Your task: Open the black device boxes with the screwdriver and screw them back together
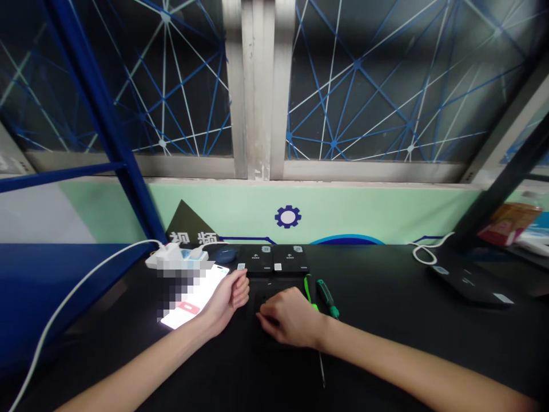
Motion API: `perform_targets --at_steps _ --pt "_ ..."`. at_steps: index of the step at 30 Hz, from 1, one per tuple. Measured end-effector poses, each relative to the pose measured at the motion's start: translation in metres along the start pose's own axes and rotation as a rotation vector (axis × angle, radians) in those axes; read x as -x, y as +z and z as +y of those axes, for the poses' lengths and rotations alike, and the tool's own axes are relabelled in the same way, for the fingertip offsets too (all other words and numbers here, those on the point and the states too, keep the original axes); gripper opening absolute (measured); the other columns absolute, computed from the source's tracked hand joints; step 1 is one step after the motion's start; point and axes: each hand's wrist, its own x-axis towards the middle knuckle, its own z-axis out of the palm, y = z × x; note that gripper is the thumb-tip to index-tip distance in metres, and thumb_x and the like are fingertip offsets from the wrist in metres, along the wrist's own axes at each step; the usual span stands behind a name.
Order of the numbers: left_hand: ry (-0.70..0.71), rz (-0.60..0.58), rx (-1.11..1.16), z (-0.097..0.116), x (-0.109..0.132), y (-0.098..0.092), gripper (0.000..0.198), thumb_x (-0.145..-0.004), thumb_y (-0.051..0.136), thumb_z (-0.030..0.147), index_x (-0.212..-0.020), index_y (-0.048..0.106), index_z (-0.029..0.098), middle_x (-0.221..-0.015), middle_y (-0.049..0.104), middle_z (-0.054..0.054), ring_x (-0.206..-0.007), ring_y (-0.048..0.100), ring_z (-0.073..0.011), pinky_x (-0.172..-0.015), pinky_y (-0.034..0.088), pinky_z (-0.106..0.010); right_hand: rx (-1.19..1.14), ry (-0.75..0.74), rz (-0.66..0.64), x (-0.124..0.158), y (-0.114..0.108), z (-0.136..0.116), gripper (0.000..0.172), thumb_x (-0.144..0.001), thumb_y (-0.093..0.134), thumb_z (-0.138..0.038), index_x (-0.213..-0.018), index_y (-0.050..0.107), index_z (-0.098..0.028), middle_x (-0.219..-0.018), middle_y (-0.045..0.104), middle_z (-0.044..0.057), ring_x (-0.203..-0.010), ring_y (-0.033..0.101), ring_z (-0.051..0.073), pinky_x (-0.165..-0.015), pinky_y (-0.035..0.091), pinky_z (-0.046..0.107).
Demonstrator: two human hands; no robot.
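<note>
My left hand [231,294] is curled into a loose fist beside a lit phone [201,300]; whatever its fingers may enclose is hidden. With fingertips pinched together, my right hand [291,317] is over a flat black device [266,340], and I cannot make out anything between the fingers. The device blends into the dark tabletop. A bright green screwdriver [307,289] lies partly under my right wrist, its metal shaft showing below the forearm. Just right of it rests a dark green-handled tool [328,297].
Two black boxes [256,260] with labels sit side by side behind my hands, next to a dark blue rounded object [226,253]. A white power strip [180,257] with plugs and a cable is at left. Another black box [469,286] and a white cable [424,252] lie right.
</note>
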Motion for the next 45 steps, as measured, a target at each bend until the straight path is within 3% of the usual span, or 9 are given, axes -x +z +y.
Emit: perform_targets --at_steps 6,9,14,18,22,25,30,37,45 --pt "0.009 -0.019 -0.097 -0.002 0.003 0.001 0.046 -0.088 0.064 0.037 -0.056 0.036 0.020 -0.048 0.028 0.008 -0.043 0.018 -0.0070 -0.043 0.017 -0.023 -0.018 -0.024 0.098 0.010 -0.023 0.011 0.021 -0.092 0.051 -0.025 -0.072 0.054 -0.019 -0.068 0.063 0.000 -0.058 0.051 0.012 -0.057 0.026 0.028" --pt "0.018 -0.031 -0.172 -0.001 0.009 0.006 0.045 -0.090 0.064 0.039 -0.057 0.040 0.019 -0.049 0.032 0.007 -0.044 0.022 -0.0075 -0.044 0.016 -0.023 -0.041 0.088 0.183 0.026 -0.037 0.026 0.027 -0.093 0.048 -0.022 -0.066 0.048 -0.020 -0.063 0.056 -0.002 -0.055 0.046 0.011 -0.056 0.026 0.027" --pt "0.115 -0.053 -0.569 0.001 0.015 0.012 0.049 -0.094 0.056 0.045 -0.057 0.037 0.020 -0.053 0.034 0.005 -0.048 0.027 -0.0102 -0.048 0.019 -0.025 -0.014 0.390 0.311 0.054 -0.041 0.056 0.037 -0.096 0.045 -0.028 -0.059 0.043 -0.021 -0.055 0.049 -0.002 -0.050 0.040 0.012 -0.054 0.025 0.027" --pt "0.362 -0.056 -0.944 -0.001 0.018 0.012 0.040 -0.091 0.063 0.040 -0.062 0.044 0.020 -0.053 0.039 0.005 -0.048 0.031 -0.0117 -0.051 0.017 -0.025 0.041 0.545 0.245 0.061 -0.032 0.065 0.040 -0.090 0.056 -0.038 -0.056 0.047 -0.020 -0.053 0.056 -0.001 -0.049 0.047 0.013 -0.053 0.024 0.026" --pt "0.489 0.000 -1.219 -0.008 0.023 0.011 0.012 -0.088 0.068 0.034 -0.089 0.061 0.024 -0.053 0.048 0.005 -0.045 0.038 -0.0146 -0.051 0.015 -0.026 0.113 0.628 0.171 0.060 -0.026 0.062 0.045 -0.085 0.063 -0.047 -0.051 0.053 -0.020 -0.051 0.060 0.002 -0.051 0.054 0.016 -0.053 0.025 0.027" --pt "0.525 0.032 -1.277 -0.012 0.024 0.009 0.022 -0.085 0.071 0.035 -0.103 0.065 0.024 -0.055 0.051 0.004 -0.046 0.042 -0.0170 -0.052 0.017 -0.026 0.121 0.667 0.129 0.058 -0.023 0.057 0.043 -0.082 0.067 -0.049 -0.051 0.058 -0.021 -0.053 0.063 0.004 -0.054 0.058 0.019 -0.052 0.025 0.028" --pt "0.528 -0.017 -1.289 -0.011 0.022 0.006 0.019 -0.087 0.070 0.039 -0.098 0.069 0.024 -0.064 0.060 -0.001 -0.055 0.052 -0.0212 -0.056 0.023 -0.025 0.095 0.725 0.125 0.057 -0.020 0.051 0.038 -0.079 0.069 -0.043 -0.050 0.062 -0.021 -0.054 0.065 0.005 -0.056 0.061 0.021 -0.051 0.026 0.029" --pt "0.503 -0.124 -1.217 -0.008 0.022 0.004 0.014 -0.085 0.072 0.035 -0.095 0.072 0.025 -0.058 0.056 0.001 -0.051 0.044 -0.0194 -0.055 0.016 -0.026 -0.350 0.747 0.210 0.057 -0.026 0.062 0.043 -0.081 0.067 -0.045 -0.048 0.059 -0.019 -0.045 0.053 -0.002 -0.043 0.047 0.011 -0.047 0.030 0.025" --pt "0.496 -0.132 -1.159 -0.008 0.023 0.006 0.014 -0.082 0.075 0.034 -0.092 0.072 0.026 -0.055 0.053 0.003 -0.050 0.041 -0.0182 -0.055 0.016 -0.025 -1.177 0.662 0.652 0.056 -0.033 0.063 0.041 -0.090 0.057 -0.059 -0.077 0.053 -0.020 -0.049 0.050 -0.006 -0.040 0.037 0.009 -0.039 0.026 0.020"
